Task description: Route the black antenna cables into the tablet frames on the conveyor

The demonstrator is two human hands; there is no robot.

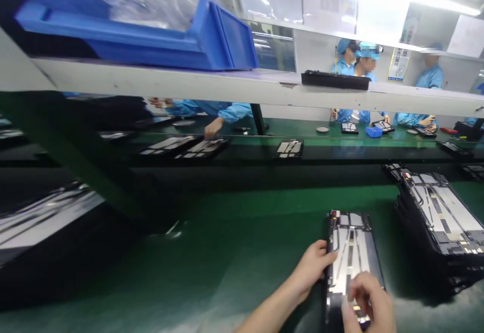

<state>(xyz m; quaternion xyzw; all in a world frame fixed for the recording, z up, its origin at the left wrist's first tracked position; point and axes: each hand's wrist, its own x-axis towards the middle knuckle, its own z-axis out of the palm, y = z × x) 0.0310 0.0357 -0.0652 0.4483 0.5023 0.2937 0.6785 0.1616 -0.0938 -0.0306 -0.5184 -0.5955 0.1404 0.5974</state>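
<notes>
A flat black device panel [353, 245] with silver plates inside lies on the green bench [227, 252] in front of me. My left hand [312, 267] grips its left edge, thumb lying on the frame. At the panel's near end my right hand [368, 305] has its fingers curled and pressed down; whether they pinch a small part is unclear.
A stack of similar panels [440, 219] stands at the right. More panels [289, 148] ride the green conveyor behind. A white shelf [227, 88] overhead carries blue bins [159, 30] and a black tray [335, 79]. People in blue coats [365, 71] work across the line.
</notes>
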